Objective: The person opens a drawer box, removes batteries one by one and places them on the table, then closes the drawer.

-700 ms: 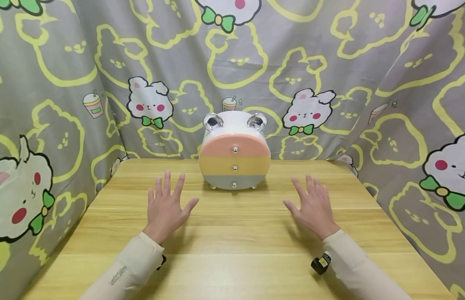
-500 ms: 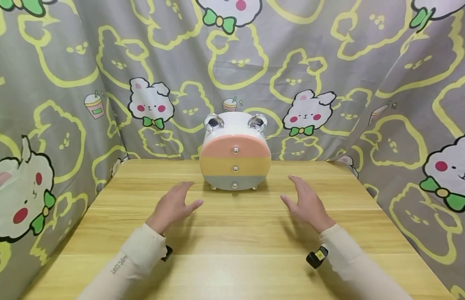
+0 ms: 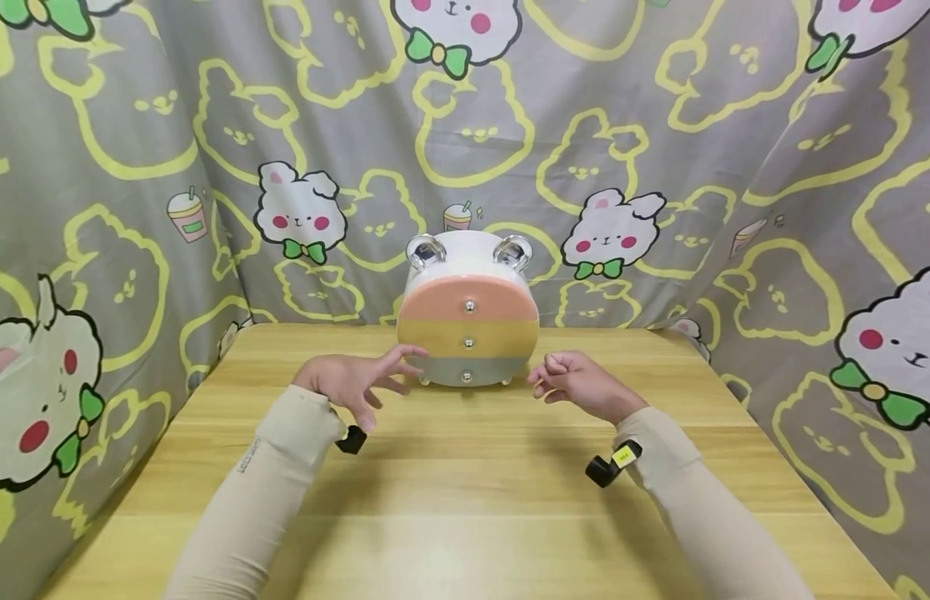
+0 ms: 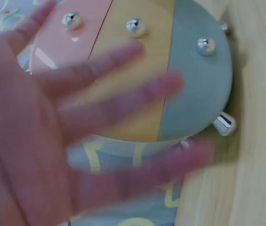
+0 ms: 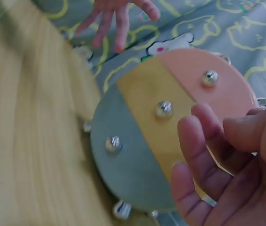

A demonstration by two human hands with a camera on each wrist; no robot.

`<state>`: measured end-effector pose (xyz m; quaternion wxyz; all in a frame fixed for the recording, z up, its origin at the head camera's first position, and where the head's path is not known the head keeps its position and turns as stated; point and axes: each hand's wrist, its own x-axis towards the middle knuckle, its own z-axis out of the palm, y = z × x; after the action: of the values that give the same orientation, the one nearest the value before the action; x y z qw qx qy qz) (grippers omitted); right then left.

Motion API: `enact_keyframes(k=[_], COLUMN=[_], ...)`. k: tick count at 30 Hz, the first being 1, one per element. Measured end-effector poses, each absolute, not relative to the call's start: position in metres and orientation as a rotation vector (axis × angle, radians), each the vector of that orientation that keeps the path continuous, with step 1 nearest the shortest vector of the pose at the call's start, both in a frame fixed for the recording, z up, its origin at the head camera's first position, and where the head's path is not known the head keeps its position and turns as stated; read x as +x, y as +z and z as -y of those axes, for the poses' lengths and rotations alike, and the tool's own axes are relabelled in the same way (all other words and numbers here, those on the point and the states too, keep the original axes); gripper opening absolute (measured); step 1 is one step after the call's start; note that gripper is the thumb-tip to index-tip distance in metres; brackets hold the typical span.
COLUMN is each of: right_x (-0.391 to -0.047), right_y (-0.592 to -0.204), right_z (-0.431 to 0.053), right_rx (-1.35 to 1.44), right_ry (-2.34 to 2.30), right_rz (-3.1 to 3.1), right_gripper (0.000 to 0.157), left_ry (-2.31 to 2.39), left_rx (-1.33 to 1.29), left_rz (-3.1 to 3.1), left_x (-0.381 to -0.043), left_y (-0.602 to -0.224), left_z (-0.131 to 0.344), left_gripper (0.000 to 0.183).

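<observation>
A small rounded drawer box [image 3: 502,340] stands at the back of the table, its three bands pink, yellow and grey-blue. Each band has a silver knob [image 5: 164,109], and two silver ears [image 3: 513,252] sit on the white top. My left hand [image 3: 348,382] hovers at the box's lower left, fingers spread and blurred across the front in the left wrist view. On the right side, my right hand [image 3: 581,386] is raised with loosely curled fingers [image 5: 195,143] and nothing in its grasp. All three drawers look closed.
The wooden table [image 3: 465,483] spreads out in front of the box. A grey patterned curtain [image 3: 480,108] hangs behind it and along both sides. Black wrist cameras [image 3: 603,471] sit beneath the cuffs.
Both hands have come up and inward toward the box. The left hand has turned with its fingers pointing right; the right hand's fingers have gone from spread to loosely curled.
</observation>
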<state>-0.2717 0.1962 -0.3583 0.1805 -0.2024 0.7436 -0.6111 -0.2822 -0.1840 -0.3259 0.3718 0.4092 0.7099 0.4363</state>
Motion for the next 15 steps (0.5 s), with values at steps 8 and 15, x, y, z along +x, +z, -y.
enact_keyframes(k=[8, 15], right_x=[-0.281, -0.288], right_y=[-0.349, -0.351], right_z=[-0.186, -0.183], right_rx=[-0.476, -0.702], right_ry=[-1.757, -1.586], right_rz=[-1.843, -1.739], right_gripper=[0.035, 0.04], left_ry=[1.645, 2.242], left_rx=[1.374, 1.297], left_rz=[-1.613, -2.049], left_x=[-0.291, -0.294], left_y=[-0.326, -0.309], left_z=[0.164, 0.146], left_gripper=[0.1, 0.055])
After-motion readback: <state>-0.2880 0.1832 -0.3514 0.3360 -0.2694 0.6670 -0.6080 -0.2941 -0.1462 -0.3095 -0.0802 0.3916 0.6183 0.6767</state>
